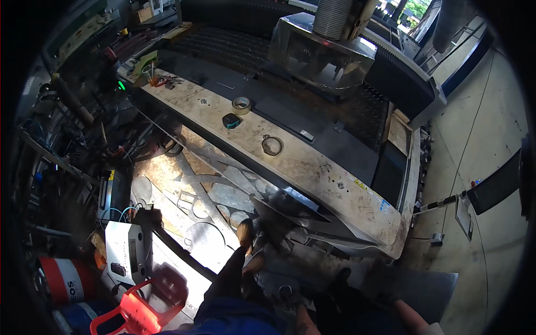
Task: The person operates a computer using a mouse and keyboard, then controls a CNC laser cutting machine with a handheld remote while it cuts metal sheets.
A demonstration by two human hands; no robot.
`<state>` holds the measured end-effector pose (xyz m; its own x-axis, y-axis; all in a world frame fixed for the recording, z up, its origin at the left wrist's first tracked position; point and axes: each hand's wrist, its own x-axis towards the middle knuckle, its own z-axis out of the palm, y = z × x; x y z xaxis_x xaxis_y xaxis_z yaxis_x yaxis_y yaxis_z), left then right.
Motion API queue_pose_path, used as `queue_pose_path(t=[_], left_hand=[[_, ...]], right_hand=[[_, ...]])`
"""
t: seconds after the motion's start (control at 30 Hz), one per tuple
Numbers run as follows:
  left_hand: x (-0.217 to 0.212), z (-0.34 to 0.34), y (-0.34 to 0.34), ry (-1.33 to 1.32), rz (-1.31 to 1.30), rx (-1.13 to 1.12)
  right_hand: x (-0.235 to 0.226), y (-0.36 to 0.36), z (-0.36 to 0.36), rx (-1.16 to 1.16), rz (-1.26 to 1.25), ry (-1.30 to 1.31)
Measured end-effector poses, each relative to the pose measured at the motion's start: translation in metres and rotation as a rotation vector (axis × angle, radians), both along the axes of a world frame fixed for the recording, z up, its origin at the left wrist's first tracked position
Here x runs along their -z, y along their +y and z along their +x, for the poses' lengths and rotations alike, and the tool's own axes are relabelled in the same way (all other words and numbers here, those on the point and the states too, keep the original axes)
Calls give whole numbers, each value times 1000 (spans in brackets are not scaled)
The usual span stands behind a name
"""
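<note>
At the lower edge, my left forearm runs up to my left hand (291, 297), which looks dark-gloved and sinks into deep shadow. A small ring-like shape (286, 290) shows beside it. My right hand (386, 299), also dark, lies at the end of the right forearm, near a grey textured metal sheet (432, 287). Shadow hides the fingers of both hands, so what they hold or touch cannot be made out. Dark-trousered legs with brown shoes (244, 233) stand left of my hands, by flat metal offcuts (231, 196); blue clothing (237, 318) shows below them.
Beyond my hands stretches a long machine bed's worn ledge (312, 162), bearing a tape roll (241, 104), a tape measure (231, 120) and a metal ring (272, 146). A red chair (139, 312), white box-shaped unit (124, 251) and red drum (67, 279) stand left.
</note>
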<state>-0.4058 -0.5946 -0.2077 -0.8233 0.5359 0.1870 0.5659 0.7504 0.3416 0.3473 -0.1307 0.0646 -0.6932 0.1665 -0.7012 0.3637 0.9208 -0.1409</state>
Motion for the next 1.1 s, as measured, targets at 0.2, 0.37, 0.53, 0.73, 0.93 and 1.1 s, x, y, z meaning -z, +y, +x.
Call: queue_pose_path(t=[0.2,0.37,0.53,0.73,0.93,1.1], left_hand=[[-119,129,-242,-1018,-536,385],[-147,186,-409,-1266,-839,476],[-165,104,-333,-1193,-655,287],[-239,75,-239,-782,-68,258],[-162,154,-188,-869,85,667],[-196,203,-185,-1143,-42,408]], right_hand=[[8,-79,13,114,-109,-371],[-13,-74,32,21,60,-354],[-28,-74,50,-74,46,-364],[30,-192,-117,367,-130,-82],[140,-461,-354,475,-408,393],[62,-520,-418,553,-476,439]])
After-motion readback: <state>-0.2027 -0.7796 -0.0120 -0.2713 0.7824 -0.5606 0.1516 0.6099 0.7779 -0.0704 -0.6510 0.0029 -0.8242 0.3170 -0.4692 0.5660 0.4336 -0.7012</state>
